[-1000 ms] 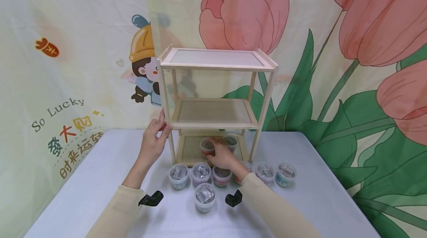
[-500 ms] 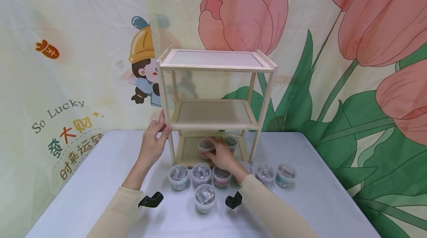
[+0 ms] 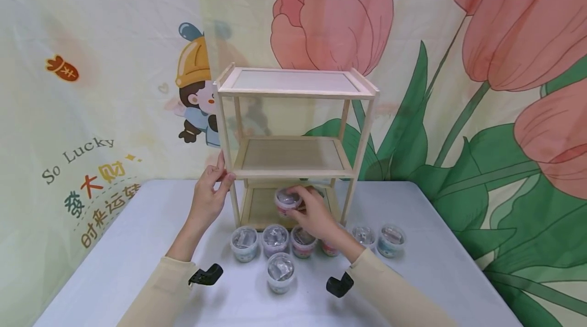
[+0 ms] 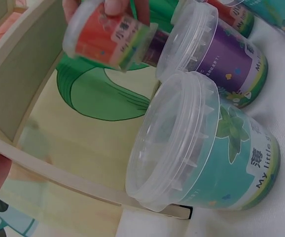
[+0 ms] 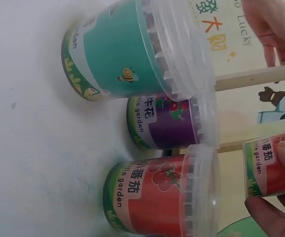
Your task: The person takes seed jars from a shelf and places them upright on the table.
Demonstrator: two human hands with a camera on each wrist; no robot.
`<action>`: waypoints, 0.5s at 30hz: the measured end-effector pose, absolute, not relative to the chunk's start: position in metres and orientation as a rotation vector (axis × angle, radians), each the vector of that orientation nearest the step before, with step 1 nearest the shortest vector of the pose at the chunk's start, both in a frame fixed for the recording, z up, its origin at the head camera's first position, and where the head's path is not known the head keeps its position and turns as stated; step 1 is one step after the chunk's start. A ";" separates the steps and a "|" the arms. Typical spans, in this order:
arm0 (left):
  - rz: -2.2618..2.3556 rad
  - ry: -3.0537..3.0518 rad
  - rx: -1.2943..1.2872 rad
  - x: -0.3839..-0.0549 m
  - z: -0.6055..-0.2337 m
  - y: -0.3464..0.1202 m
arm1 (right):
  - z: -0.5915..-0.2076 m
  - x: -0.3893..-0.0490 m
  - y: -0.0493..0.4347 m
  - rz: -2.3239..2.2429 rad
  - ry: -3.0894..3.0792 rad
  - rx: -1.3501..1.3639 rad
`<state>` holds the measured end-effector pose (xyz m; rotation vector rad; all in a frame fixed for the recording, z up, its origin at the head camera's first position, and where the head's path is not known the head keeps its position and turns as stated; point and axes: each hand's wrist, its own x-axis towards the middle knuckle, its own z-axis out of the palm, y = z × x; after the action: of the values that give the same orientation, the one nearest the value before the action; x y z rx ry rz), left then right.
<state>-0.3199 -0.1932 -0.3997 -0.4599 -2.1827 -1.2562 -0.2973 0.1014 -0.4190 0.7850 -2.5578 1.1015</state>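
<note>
My left hand [image 3: 210,192] holds the left front post of a three-tier wooden shelf rack [image 3: 293,173], thumb in front at middle-shelf height. Between thumb and fingers, my right hand [image 3: 316,212] grips a small plastic tub [image 3: 287,199] with a clear lid. Its label shows red in the left wrist view, where the tub [image 4: 103,39] hangs tilted and slightly blurred. The right wrist view shows fingers on the red-labelled tub [image 5: 270,165]. In the head view it is over the bottom shelf [image 3: 257,205]. Behind the right hand, another tub on that shelf is mostly hidden.
Several lidded tubs stand in a row before the rack, among them a teal one [image 3: 244,244], a purple one [image 3: 275,241] and a red one [image 3: 303,242]. One tub [image 3: 281,272] stands nearer on the white table [image 3: 137,266]. A printed cloth [image 3: 114,36] hangs behind.
My right hand first shifts the red tub slightly left on the bottom shelf, then raises it a little; the right wrist swings to the right. My left hand stays on the post.
</note>
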 end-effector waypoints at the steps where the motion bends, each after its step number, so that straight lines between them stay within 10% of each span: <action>1: -1.263 -2.186 -0.456 -0.319 -0.400 -0.193 | -0.417 -0.294 0.103 1.104 -2.563 0.783; 15: -1.221 -2.183 -0.446 -0.320 -0.401 -0.194 | -0.399 -0.245 0.138 1.155 -2.570 0.801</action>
<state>-0.3204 -0.1940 -0.4010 -0.4456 -2.1825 -1.2211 -0.2449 0.1381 -0.3986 0.8012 -2.5700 1.1554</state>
